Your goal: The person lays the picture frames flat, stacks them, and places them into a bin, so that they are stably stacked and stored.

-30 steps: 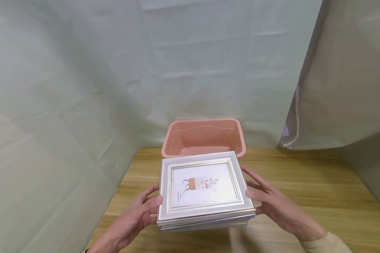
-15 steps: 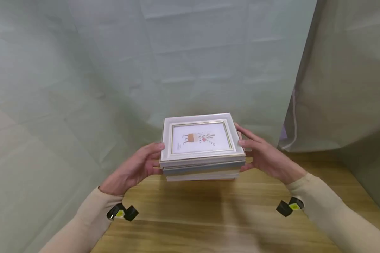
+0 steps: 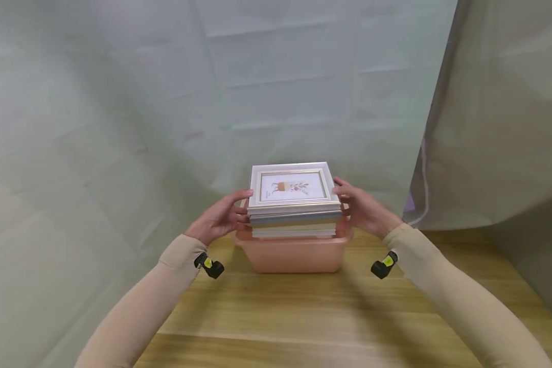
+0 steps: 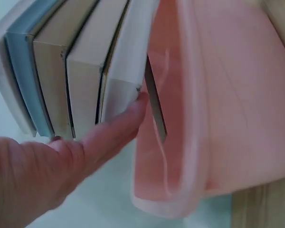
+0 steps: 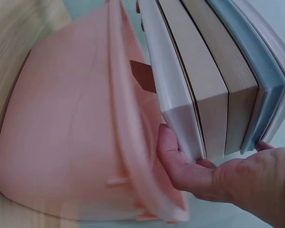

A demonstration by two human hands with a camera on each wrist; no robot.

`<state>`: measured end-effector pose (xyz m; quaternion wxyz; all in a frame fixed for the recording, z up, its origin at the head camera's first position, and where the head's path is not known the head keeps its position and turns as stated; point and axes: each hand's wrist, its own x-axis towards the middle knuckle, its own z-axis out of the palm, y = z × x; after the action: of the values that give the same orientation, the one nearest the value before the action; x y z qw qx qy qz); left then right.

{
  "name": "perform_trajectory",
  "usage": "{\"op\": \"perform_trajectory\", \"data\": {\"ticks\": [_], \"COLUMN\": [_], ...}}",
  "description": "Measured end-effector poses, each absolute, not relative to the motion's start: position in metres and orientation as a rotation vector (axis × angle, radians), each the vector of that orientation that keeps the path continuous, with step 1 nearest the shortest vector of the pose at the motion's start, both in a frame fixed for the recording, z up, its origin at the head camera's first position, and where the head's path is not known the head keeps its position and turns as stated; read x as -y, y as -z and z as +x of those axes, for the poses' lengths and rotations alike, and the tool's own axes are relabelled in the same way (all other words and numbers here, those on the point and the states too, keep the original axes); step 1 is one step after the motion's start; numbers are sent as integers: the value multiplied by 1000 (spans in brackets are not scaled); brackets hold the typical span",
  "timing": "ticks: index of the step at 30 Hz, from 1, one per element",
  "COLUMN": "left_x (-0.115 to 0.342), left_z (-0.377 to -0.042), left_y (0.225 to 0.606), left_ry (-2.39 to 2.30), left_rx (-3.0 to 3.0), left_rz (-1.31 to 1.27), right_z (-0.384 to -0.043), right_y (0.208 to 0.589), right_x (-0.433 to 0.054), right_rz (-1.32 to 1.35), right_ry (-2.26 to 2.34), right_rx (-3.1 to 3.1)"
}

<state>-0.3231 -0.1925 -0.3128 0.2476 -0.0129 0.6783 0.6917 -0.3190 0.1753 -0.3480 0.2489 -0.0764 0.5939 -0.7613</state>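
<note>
My left hand [image 3: 218, 219] and right hand [image 3: 364, 209] grip a stack of rectangular moulded frames [image 3: 295, 200] by its short sides, fingers curled underneath. The stack sits level, just above the rim of the smooth pink plastic tub [image 3: 295, 254] on the wood-grain desk [image 3: 303, 317].

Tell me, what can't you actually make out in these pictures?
- Inside of the pink tub: head view, covered by the stack of picture frames.
- Lower frames' fronts: only edges show in the wrist views.
- Small print on the top frame's picture: too small.
- Left hand and right hand fingertips under the stack: mostly hidden.
</note>
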Motion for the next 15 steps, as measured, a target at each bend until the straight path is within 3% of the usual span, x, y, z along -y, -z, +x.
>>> {"op": "perform_trajectory", "data": {"ticks": [15], "left_x": [188], "left_z": [-354], "left_y": [349], "left_ry": [-1929], "left_rx": [-1787], "left_rz": [-116], "right_z": [-346], "right_y": [370], "right_x": [-152], "right_rz": [-22], "right_ry": [2149], "right_rx": [-1526]}}
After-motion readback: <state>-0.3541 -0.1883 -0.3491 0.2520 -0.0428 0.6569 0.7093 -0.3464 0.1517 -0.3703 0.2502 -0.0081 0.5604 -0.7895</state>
